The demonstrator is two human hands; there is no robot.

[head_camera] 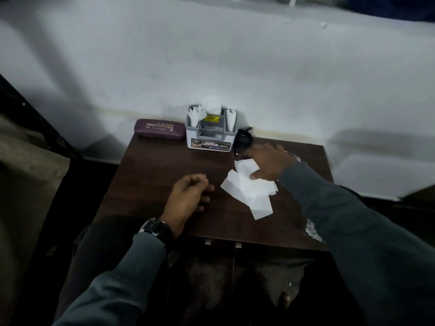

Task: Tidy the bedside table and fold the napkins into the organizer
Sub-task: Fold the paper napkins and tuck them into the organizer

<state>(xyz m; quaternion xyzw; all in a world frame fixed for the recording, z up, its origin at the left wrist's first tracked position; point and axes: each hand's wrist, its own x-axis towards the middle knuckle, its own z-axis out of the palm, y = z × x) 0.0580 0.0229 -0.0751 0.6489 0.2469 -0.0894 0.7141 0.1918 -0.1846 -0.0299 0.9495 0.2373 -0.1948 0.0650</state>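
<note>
Dark wood-grain bedside table [146, 165], square top, sitting lower centre of frame against a white wall [211, 55].

One loose white paper napkin [247, 191] lying crumpled and creased right of table centre; can't tell if it's one sheet or two.

Right hand [268, 161] resting palm-down on the napkin's upper end, fingers stretched out roughly straight, thumb touching the paper, nothing gripped. Left hand [188, 194] lying on the wood left of the napkin, apart from it, fingers loosely curled, holding nothing. Black wristwatch [154, 225] showing at the grey sleeve cuff.

One grey-and-white plastic organizer [210, 135], boxy with compartments, standing at the table's far edge, centre frame. Three white paper pieces sticking up from it: pointed one left [195, 115], bunched one rear middle [211, 105], rolled one right [230, 116].

One purple hard glasses case [159, 128], oblong, gold lettering, lying just left of the organizer. One black coiled cable [245, 137] lying just right of it. Shiny crinkled wrapper [312, 229] showing at the table's right edge, partly hidden by the right sleeve.
</note>
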